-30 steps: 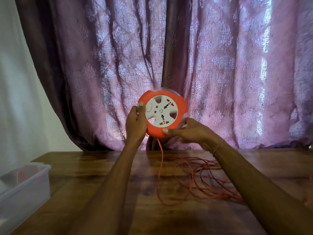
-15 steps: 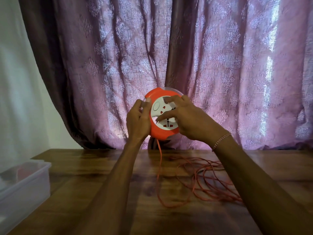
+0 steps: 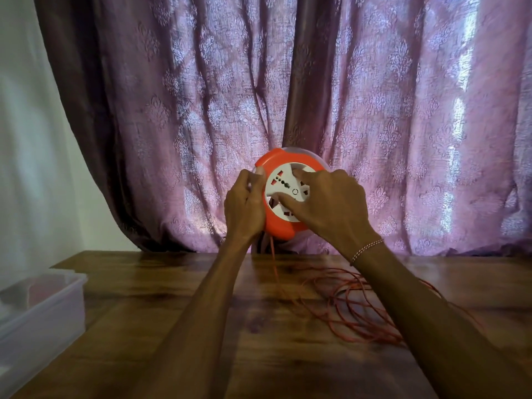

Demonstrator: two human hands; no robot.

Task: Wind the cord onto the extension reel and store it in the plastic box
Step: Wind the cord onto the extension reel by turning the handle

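Reel [image 3: 283, 197] is up off the desk [image 3: 201, 312] in front of the curtain [image 3: 403, 110], and I've got it in both hands. My left hand [image 3: 244, 204] clamps the orange rim, thumb over the edge. My right hand [image 3: 331, 205] presses its fingers [image 3: 288, 200] into the white socket face, ready to turn it. Cord [image 3: 359, 309] hangs from the bottom of the reel and lies in loose, overlapping loops on the desk, so plenty is left to wind. That's my worry: those loops could snag into a knot and jam at the reel. My fingertips could also slip off the smooth face, or my left grip could let the whole reel twist. Plastic box [image 3: 37, 318] waits at the desk's left edge, well apart.
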